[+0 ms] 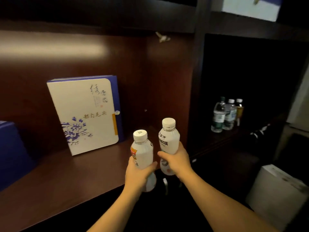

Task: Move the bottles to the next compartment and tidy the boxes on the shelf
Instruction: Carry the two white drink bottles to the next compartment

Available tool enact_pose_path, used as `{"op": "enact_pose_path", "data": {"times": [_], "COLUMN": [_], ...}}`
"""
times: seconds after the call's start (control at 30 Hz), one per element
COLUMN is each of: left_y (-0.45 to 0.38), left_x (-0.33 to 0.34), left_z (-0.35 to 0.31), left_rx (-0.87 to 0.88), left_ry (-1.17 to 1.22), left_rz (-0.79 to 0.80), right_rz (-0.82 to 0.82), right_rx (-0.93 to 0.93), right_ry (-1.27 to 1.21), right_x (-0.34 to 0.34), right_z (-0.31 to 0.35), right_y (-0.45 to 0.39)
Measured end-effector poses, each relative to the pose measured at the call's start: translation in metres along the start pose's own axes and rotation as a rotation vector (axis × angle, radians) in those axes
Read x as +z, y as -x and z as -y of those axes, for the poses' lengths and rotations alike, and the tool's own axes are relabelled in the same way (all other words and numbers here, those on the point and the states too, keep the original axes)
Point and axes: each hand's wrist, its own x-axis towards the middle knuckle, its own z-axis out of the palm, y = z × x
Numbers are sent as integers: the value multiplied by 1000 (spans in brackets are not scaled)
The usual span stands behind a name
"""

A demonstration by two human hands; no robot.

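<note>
From the head camera, you are looking down into a dark wooden shelf [58, 178], and the upright divider [197, 91] between its two compartments serves as the landmark. Your left hand [138, 174] is wrapped around the lower body of a white bottle [143, 151], fingers pressed closed on it, thumb lying across the front. Your right hand [175, 161] grips a second white bottle [168, 136] the same way, fingers curled tight around its waist. Both bottles stand upright with white caps on, close together, just left of the divider and at the front edge of the left compartment; you cannot tell whether their bases touch the board.

Further left of the divider, a white box with blue flowers [85, 114] stands tilted back against the rear wall. At the far left edge a blue box [11, 151] shows only in part.

Right of the divider, in the darker compartment, three clear bottles [225, 114] stand grouped together, well apart from the pair in your hands. Above that compartment a pale box [250, 7] is partly visible. Low on the right, outside the shelf, sits a white carton [275, 195].
</note>
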Motion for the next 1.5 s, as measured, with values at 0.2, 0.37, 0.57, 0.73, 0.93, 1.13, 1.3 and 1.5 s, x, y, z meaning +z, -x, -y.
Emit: {"op": "enact_pose_path", "data": {"times": [0.2, 0.37, 0.57, 0.73, 0.93, 1.13, 1.3, 1.5], "left_y": [12, -9, -73, -137, -185, -206, -211, -212], "left_x": [138, 243, 331, 363, 369, 354, 354, 358], "left_z": [-14, -10, 0, 17, 42, 60, 67, 74], "left_rx": [-1, 5, -34, -40, -164, -107, -76, -42], "left_ry": [22, 9, 4, -41, -79, -45, -2, -32], "left_rz": [185, 224, 124, 5, -172, -232, -310, -319], "right_rz": [-201, -265, -228, -129, -20, 68, 152, 196], "right_rx": [42, 88, 108, 74, 62, 98, 55, -48], "right_ry": [-8, 13, 26, 3, -58, -42, -47, -88], "right_x": [-142, -232, -280, -266, -225, -190, -177, -175], "right_z": [-29, -62, -96, -114, -128, -136, -142, -147], "right_y": [-27, -81, -176, -247, -302, -333, -341, -343]}}
